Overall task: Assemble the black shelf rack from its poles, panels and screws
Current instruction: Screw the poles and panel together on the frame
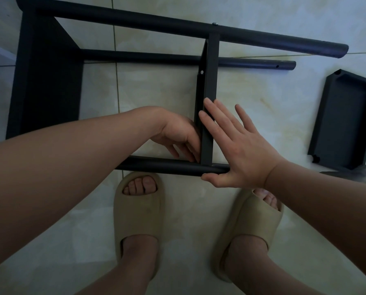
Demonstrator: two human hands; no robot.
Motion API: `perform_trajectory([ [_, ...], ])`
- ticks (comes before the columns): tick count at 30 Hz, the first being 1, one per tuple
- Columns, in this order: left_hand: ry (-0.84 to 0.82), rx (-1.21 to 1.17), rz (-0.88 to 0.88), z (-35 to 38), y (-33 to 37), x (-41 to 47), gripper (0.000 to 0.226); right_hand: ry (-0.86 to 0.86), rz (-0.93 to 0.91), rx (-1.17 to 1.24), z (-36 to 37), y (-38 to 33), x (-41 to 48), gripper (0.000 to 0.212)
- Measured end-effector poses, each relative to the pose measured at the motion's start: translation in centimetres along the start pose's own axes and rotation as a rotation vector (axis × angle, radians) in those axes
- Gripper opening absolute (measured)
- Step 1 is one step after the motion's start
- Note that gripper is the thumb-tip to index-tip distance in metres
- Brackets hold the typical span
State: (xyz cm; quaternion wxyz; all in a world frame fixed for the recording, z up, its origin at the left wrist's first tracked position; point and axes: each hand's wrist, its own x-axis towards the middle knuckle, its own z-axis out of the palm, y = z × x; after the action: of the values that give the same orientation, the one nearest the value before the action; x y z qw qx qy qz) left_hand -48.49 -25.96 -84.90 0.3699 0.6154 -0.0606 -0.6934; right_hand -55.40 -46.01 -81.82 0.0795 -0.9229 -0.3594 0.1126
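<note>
Tile floor (263, 92) | rack (45, 81) on side, poles (135, 18) L-R | R hand (241, 150) flat on panel (208, 81) | L hand (177, 133) grip unclear

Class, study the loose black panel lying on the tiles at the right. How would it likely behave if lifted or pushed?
The loose panel probably stays stiff when lifted: its edges fold up into a rim. Pushed, it should slide, not roll, since it lies flat on glossy floor tiles.
</note>
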Motion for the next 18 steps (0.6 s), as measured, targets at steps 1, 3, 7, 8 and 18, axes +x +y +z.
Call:
perform_trajectory([
  [1, -0.011, 0.001, 0.001, 0.08, -0.03, 0.07, 0.021, 0.001, 0.0, 0.001, 0.02, -0.01, 0.0, 0.113],
  [3, -0.034, -0.018, 0.006, 0.24, -0.08, 0.15, 0.019, 0.0, 0.001, 0.002, 0.04, 0.0, 0.0, 0.113],
  [7, -0.034, -0.043, 0.02, 0.37, -0.04, 0.21, 0.017, 0.003, 0.0, 0.003, 0.0, 0.04, 0.0, 0.112],
  [8, -0.031, -0.048, 0.025, 0.39, 0.0, 0.19, 0.016, 0.004, 0.0, 0.002, 0.01, 0.03, -0.01, 0.112],
  [18, -0.051, -0.069, 0.067, 0.38, -0.14, -0.06, 0.019, 0.011, 0.0, 0.001, 0.05, 0.01, 0.01, 0.113],
])
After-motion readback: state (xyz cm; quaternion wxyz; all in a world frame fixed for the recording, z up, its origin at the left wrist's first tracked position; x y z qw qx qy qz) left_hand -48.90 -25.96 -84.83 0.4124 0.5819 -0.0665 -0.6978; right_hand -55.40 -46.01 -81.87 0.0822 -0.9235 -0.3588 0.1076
